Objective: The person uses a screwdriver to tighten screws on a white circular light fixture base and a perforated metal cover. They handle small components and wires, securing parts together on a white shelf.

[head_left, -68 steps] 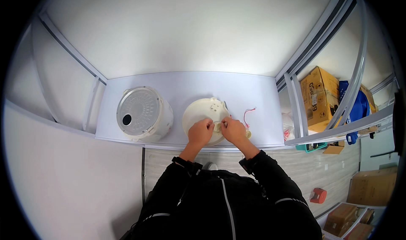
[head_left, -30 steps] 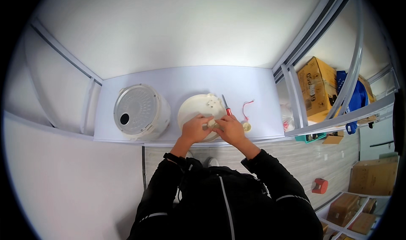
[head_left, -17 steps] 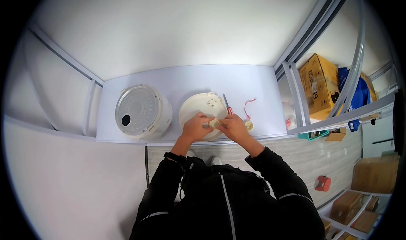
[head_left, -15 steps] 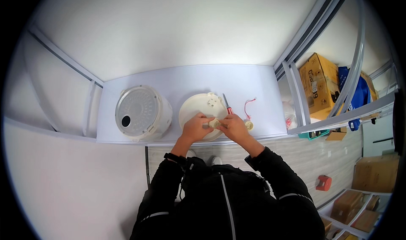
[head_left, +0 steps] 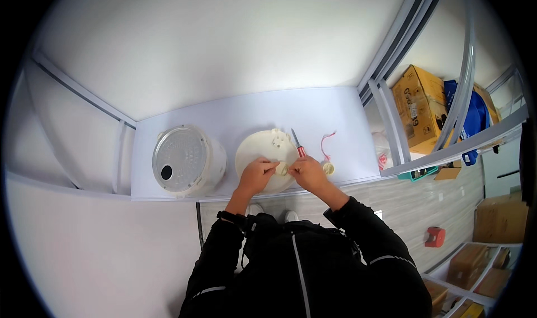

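A small cream plastic part (head_left: 282, 168) sits between my two hands, over the near part of a round cream lid-like plate (head_left: 254, 144). Its left side is pinched by the thumb and fingers of my left hand (head_left: 256, 175). My right hand (head_left: 309, 173) is closed, its fingertips together at the part's right side; whatever they grip is too small to make out. Just beyond that hand lies a screwdriver (head_left: 300, 148) with a red handle, partly over the plate's right edge. Farther right, a thin red cable (head_left: 323, 144) runs to a small cream round piece (head_left: 328, 168).
A white drum-shaped appliance (head_left: 187, 158) with a grey top and a black round spot stands on the left of the white table (head_left: 335, 111). Beyond the right-hand metal frame are a cardboard box (head_left: 417, 111) and a blue bag (head_left: 475, 119). A red stool (head_left: 435, 237) is on the floor.
The cream part has come down a little toward the plate and turned between my fingers. My right fingers have drawn closer together. The whole view has shifted slightly.
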{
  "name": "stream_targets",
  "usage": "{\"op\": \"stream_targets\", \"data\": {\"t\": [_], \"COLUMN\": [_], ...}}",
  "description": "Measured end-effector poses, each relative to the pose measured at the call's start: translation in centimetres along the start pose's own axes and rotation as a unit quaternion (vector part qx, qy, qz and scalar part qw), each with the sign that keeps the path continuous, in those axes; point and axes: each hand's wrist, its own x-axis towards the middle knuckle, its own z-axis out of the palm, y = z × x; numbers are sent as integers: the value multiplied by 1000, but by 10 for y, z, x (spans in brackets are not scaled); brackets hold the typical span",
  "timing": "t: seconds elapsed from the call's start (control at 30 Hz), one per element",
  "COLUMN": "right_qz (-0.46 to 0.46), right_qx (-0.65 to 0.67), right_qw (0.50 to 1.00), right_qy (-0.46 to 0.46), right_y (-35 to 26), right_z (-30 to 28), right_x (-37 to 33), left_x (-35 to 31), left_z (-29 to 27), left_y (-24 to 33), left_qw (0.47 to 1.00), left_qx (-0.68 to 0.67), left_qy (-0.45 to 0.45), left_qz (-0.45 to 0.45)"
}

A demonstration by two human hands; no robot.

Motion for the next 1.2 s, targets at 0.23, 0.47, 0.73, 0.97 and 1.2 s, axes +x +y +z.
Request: {"op": "stream_targets", "data": {"t": [0.23, 0.47, 0.73, 0.97, 1.2], "right_qz": [-23, -55, 51, 145, 179], "right_qx": [-35, -38, -46, -90, -133], "right_qw": [999, 998, 992, 985, 974], "right_qy": [-12, 9, 103, 10, -37], "right_y": [2, -2, 22, 24, 35], "right_z": [3, -3, -67, -87, -74], "right_x": [-3, -8, -15, -45, -53], "left_x": [-1, -2, -6, -12, -25], "left_z": [1, 3, 1, -12, -17], "left_y": [10, 15, 30, 32, 5], "left_qw": [999, 999, 997, 968, 932], "left_qx": [37, 42, 12, 144, 222], "left_qy": [-2, 9, 31, 197, 271], "left_qz": [-15, -25, -68, -62, -89]}}
